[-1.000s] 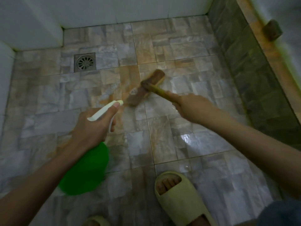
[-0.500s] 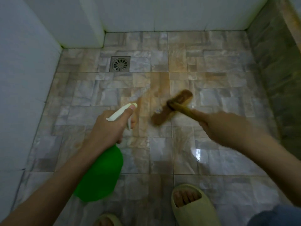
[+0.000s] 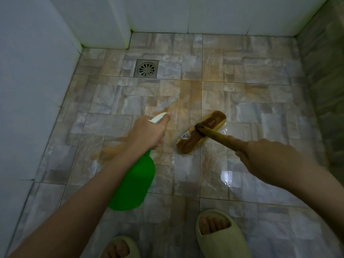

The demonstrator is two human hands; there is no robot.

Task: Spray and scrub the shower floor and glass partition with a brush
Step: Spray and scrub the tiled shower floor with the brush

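- Left hand (image 3: 147, 132) grips the spray bottle (image 3: 135, 183), nozzle aimed at the shower floor (image 3: 260, 112) to wet stains.
- Right hand (image 3: 260, 157) clasps the brush (image 3: 202, 134) handle, bristles pressed on the floor beside the orange stain (image 3: 191, 95).

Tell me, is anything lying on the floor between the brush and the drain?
Nothing visible. Between the brush and the drain lies only bare, stained floor; the spray bottle is held off to the left.
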